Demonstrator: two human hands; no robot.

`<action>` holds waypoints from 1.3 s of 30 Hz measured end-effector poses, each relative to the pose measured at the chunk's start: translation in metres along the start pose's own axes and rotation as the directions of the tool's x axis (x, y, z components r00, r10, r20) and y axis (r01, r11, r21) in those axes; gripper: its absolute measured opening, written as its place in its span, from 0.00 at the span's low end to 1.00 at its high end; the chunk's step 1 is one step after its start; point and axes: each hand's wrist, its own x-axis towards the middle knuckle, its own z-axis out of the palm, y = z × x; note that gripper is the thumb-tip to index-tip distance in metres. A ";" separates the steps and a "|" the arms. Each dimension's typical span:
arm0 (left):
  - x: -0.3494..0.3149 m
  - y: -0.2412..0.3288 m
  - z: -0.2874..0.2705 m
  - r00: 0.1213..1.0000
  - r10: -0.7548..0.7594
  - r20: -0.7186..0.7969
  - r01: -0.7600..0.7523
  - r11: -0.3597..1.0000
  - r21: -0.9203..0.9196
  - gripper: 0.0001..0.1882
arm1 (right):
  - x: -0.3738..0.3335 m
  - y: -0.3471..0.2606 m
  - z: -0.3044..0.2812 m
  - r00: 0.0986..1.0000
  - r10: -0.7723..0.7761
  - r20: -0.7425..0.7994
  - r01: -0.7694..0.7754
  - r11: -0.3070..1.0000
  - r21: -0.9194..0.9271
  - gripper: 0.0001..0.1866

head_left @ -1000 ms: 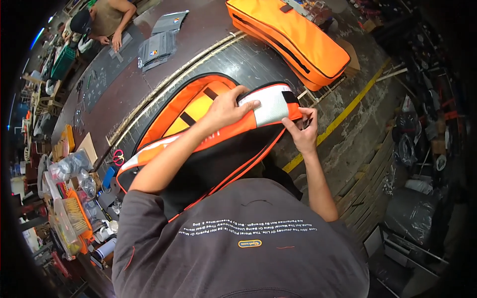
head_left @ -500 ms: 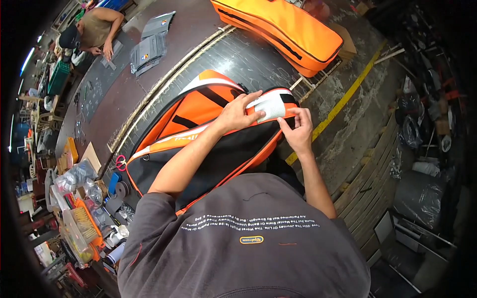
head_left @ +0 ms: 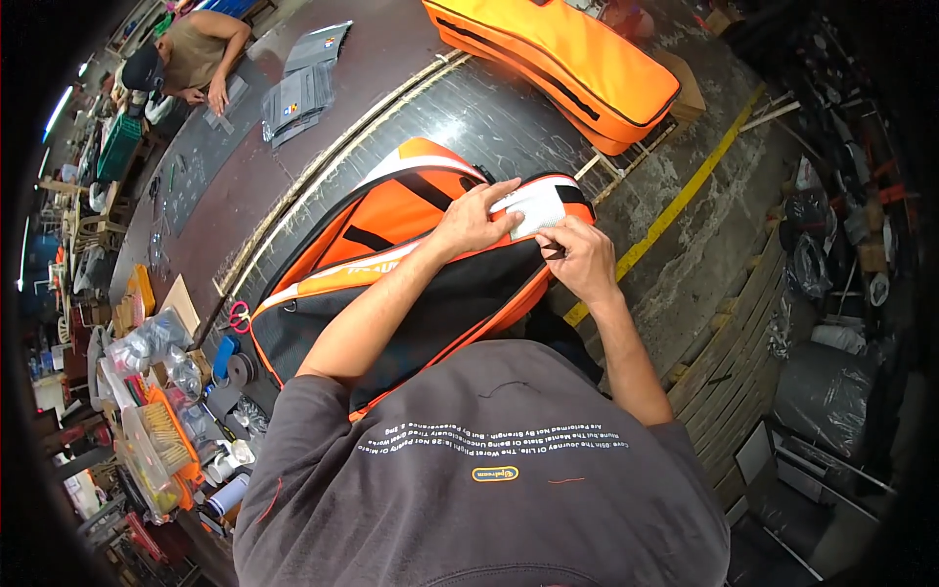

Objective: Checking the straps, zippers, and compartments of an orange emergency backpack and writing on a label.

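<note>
A large orange, black and white bag [head_left: 421,303] lies across the dark table before me, its top gaping over an orange inside with black strips. At its right end is a white mesh patch [head_left: 536,210] beside a short black strip. My left hand [head_left: 471,220] rests on the bag at the patch's left edge, fingers stretched and apart. Just below the patch's right side, my right hand [head_left: 584,256] is closed in a pinch at the bag's edge. A small dark bit shows between its fingers; whether it is fabric or a zipper pull is unclear.
An orange case [head_left: 558,68] lies at the table's far right. Grey flat pieces [head_left: 298,95] are stacked farther back, near a co-worker [head_left: 201,54] bent over the far-left table. Red-handled scissors [head_left: 240,316], a blue roll and an orange basket [head_left: 166,445] are at left.
My right hand has shifted slightly left and its spread finger and thumb have closed into a pinch at the bag's edge. My left hand stays about where it was.
</note>
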 end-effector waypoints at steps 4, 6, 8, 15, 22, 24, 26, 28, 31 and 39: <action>0.001 0.001 0.001 1.000 0.011 -0.018 -0.010 0.998 0.066 0.36 | 0.010 -0.003 -0.002 0.988 -0.035 0.148 0.057 0.987 -0.147 0.06; 0.002 0.000 0.000 1.000 -0.018 -0.002 0.018 0.999 0.043 0.36 | 0.013 -0.001 -0.001 0.982 -0.048 0.183 0.076 0.985 -0.152 0.07; 0.003 -0.001 0.000 1.000 -0.029 0.005 0.029 0.999 0.023 0.35 | 0.012 0.002 -0.001 0.988 -0.005 0.156 0.022 0.994 -0.110 0.08; -0.003 -0.006 0.001 0.998 -0.038 -0.052 0.039 0.999 0.015 0.35 | -0.015 0.009 0.006 0.988 0.151 -0.029 -0.147 0.984 0.099 0.08; -0.001 0.004 -0.020 0.806 0.486 -0.339 -0.451 0.874 0.181 0.18 | -0.009 0.005 0.009 0.984 0.146 -0.100 -0.141 0.988 0.060 0.16; -0.004 0.008 -0.027 0.796 0.542 -0.271 -0.516 0.840 0.167 0.16 | -0.001 0.005 0.007 0.984 0.166 -0.063 -0.166 0.986 0.006 0.19; -0.006 0.011 -0.032 0.846 0.492 -0.204 -0.467 0.869 0.161 0.15 | 0.008 0.005 0.006 0.984 0.172 -0.036 -0.171 0.985 0.021 0.20; -0.006 0.013 -0.036 0.858 0.487 -0.163 -0.454 0.868 0.203 0.16 | 0.017 0.006 0.007 0.986 0.169 -0.012 -0.168 0.985 0.042 0.20; 0.000 0.012 -0.041 0.842 0.523 -0.133 -0.469 0.831 0.299 0.18 | 0.028 0.007 0.010 0.989 0.147 -0.012 -0.147 0.988 0.038 0.21; 0.014 0.003 -0.052 0.877 0.471 0.097 -0.453 0.740 0.497 0.14 | 0.045 0.009 0.019 0.984 0.174 0.045 -0.175 0.984 0.018 0.20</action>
